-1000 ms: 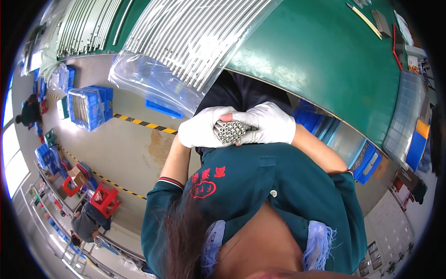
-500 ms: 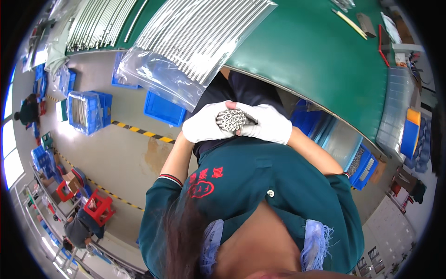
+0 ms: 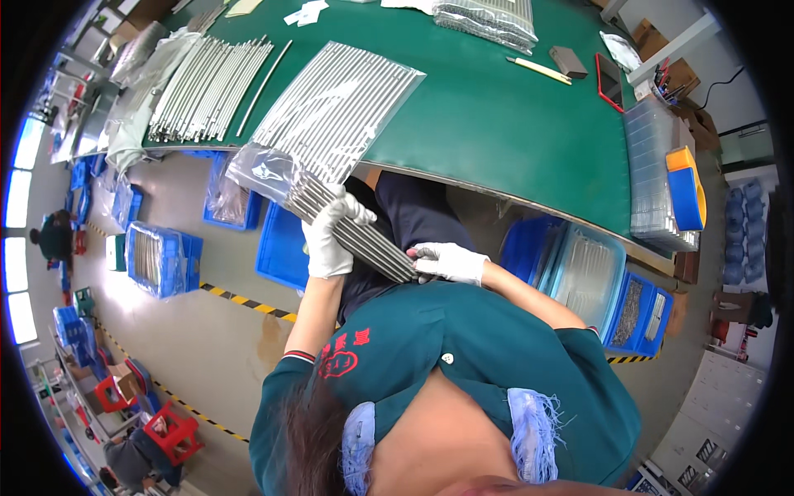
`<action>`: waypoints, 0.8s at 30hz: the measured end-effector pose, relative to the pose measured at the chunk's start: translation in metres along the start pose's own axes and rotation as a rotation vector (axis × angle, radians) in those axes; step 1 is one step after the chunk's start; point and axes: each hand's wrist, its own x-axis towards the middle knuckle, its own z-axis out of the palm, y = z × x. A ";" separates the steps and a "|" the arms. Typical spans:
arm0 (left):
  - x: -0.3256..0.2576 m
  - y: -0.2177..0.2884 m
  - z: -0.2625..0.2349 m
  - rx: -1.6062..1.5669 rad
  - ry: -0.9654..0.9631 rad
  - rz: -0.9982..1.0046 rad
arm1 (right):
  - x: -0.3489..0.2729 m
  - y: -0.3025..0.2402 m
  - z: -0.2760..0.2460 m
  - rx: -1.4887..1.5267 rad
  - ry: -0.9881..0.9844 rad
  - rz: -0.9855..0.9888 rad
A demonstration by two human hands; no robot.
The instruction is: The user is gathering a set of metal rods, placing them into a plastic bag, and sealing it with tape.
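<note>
My gloved left hand (image 3: 329,240) is wrapped round a bundle of thin metal tubes (image 3: 374,246), slanting from the bench edge down to my waist. At the bundle's near end, my gloved right hand (image 3: 451,263) has its fingers closed about the tube ends; its fingertips are partly hidden. The far end of the bundle overlaps the mouth of a clear plastic bag (image 3: 263,169). Inside that bag, a flat row of similar tubes (image 3: 331,99) lies on the green bench and its open part hangs over the edge.
Left of the bag are a single tube (image 3: 265,87) and a pile of loose tubes (image 3: 211,87). A marker-like stick (image 3: 539,69), a grey block (image 3: 568,62) and more bagged tubes (image 3: 488,21) lie farther back. Blue bins (image 3: 281,244) stand below the bench.
The bundle has tipped from end-on to lying slantwise, its far end now at the bag's mouth. My left hand has moved up along it; my right hand has lowered to the near end.
</note>
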 end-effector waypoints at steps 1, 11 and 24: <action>0.004 0.007 0.012 -0.069 -0.022 -0.009 | -0.008 -0.007 -0.003 -0.020 -0.026 -0.029; 0.102 0.034 0.126 0.006 -0.337 0.304 | -0.062 -0.079 -0.023 0.091 0.073 -0.466; 0.134 0.015 0.137 0.572 -0.417 0.121 | 0.034 -0.147 -0.079 -0.256 0.699 -0.622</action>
